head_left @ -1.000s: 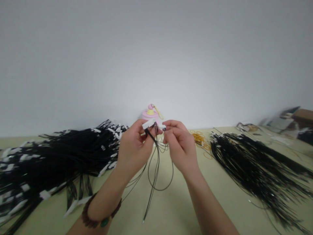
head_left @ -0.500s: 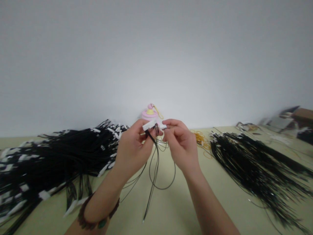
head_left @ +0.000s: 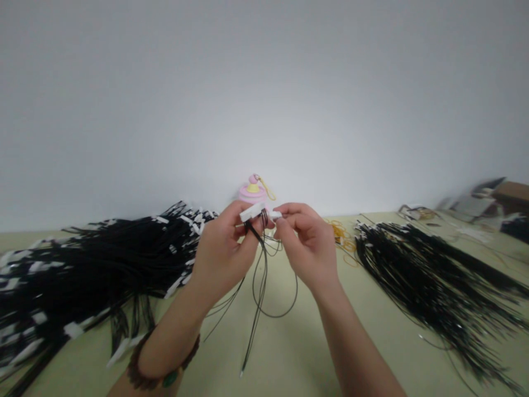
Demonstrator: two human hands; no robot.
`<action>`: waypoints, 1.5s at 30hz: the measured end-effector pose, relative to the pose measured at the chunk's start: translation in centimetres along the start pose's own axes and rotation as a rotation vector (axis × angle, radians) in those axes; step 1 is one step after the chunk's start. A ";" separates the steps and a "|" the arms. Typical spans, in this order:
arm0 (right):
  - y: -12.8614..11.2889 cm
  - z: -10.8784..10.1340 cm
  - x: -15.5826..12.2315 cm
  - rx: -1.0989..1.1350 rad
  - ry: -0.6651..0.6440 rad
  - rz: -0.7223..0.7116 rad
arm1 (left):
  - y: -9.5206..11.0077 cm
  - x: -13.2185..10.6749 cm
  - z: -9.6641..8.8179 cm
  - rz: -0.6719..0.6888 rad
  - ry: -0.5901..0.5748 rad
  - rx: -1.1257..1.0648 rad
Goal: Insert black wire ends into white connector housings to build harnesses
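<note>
My left hand [head_left: 223, 251] is closed on a small white connector [head_left: 252, 211], held up above the table. Thin black wires [head_left: 261, 275] hang from the connector and loop down to the tabletop. My right hand [head_left: 306, 245] is close beside it, fingers pinched on a small white piece [head_left: 276, 215] at the end of one wire, right next to the connector. A beaded bracelet [head_left: 163, 375] circles my left wrist.
A large heap of black wires with white connectors [head_left: 95, 264] lies at the left. A pile of bare black wires [head_left: 430, 275] lies at the right. Yellow rubber bands [head_left: 339, 232] and a pink and yellow object [head_left: 252, 192] sit behind my hands. Boxes [head_left: 487, 204] stand far right.
Both hands have stayed almost where they were. My right fingertips have shifted slightly toward the connector, and the hanging wire loop has swung a little.
</note>
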State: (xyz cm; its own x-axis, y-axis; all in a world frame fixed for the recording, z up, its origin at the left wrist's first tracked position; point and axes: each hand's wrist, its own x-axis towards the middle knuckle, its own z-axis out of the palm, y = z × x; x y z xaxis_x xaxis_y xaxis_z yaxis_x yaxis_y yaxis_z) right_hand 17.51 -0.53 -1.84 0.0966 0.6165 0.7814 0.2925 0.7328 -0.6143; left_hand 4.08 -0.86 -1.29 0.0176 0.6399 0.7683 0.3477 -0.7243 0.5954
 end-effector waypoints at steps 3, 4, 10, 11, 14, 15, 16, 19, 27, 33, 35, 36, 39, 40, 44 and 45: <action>-0.3 -0.4 0.1 -0.098 0.033 -0.069 | -0.1 0.0 0.0 -0.012 0.022 0.015; -0.3 -0.5 0.1 -0.118 0.053 -0.101 | -0.1 0.0 0.0 -0.014 0.028 0.015; -0.6 -0.5 -0.1 -0.191 0.033 -0.238 | 0.1 -0.2 -0.1 -0.006 0.026 0.014; -0.6 -0.5 -0.1 -0.193 0.025 -0.261 | 0.2 -0.2 -0.1 0.002 0.027 0.021; -0.4 -0.4 -0.2 -0.198 0.005 -0.311 | 0.5 -0.1 -0.1 0.019 0.031 0.065; -0.4 -0.4 -0.2 -0.203 0.001 -0.318 | 0.6 -0.1 -0.1 0.026 0.036 0.081; -0.3 -0.4 -0.2 -0.208 -0.002 -0.323 | 0.6 -0.1 -0.1 0.033 0.038 0.096; -0.2 -0.3 -0.3 -0.214 -0.001 -0.334 | 0.6 -0.1 -0.1 0.042 0.037 0.107; 0.0 -0.3 -0.3 -0.234 -0.014 -0.404 | 0.4 -0.2 -0.1 0.026 0.034 0.084; 0.2 -0.3 -0.2 -0.251 0.007 -0.445 | 0.8 -0.1 -0.1 0.040 0.026 0.076; 0.3 -0.3 -0.1 -0.263 0.013 -0.466 | 0.7 -0.1 -0.1 0.040 0.026 0.063; 0.4 -0.3 -0.1 -0.269 0.018 -0.479 | 0.6 -0.1 -0.1 0.037 0.024 0.057; 0.8 -0.1 -0.1 -0.290 0.034 -0.504 | 0.4 -0.1 -0.1 0.028 0.011 0.042; 0.8 -0.1 -0.1 -0.295 0.042 -0.509 | 0.3 -0.1 0.0 0.024 0.008 0.040; 0.8 -0.1 0.0 -0.271 0.055 -0.517 | 0.4 0.0 0.1 0.013 0.000 0.065; 0.7 -0.2 0.1 -0.264 0.050 -0.511 | 0.5 0.0 0.1 0.011 -0.001 0.077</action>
State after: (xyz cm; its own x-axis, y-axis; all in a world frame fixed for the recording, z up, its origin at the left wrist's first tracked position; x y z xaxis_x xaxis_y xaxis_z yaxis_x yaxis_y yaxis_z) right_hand 17.93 -0.02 -2.21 -0.0766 0.1837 0.9800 0.5404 0.8337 -0.1140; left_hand 4.30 -1.20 -1.04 0.0229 0.6324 0.7743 0.4188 -0.7093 0.5670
